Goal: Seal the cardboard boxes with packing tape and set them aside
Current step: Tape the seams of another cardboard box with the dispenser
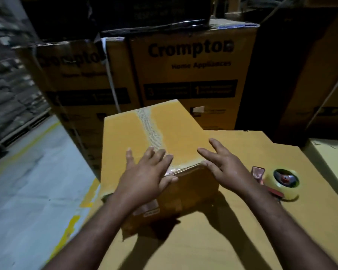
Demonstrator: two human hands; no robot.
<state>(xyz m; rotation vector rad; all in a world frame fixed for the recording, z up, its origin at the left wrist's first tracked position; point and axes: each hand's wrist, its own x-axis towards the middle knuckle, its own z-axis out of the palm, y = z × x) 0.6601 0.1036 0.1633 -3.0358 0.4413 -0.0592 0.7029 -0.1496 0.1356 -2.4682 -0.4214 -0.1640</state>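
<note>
Grey concrete floor (27,182) with worn yellow line (66,234), blurred stacked sacks (10,75) at left

The head camera looks forward and down, close over a cardboard box (154,137), stacked cartons (187,75) behind

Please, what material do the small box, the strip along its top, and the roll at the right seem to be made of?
Box: matte brown corrugated cardboard, judging by its folded edges and dull surface.
Strip: seemingly clear plastic tape; it shines, and the cardboard colour shows through.
Roll: glossy, translucent yellowish plastic tape, likely, wound on a dispenser with reddish parts; whether those are plastic or metal is unclear.
</note>
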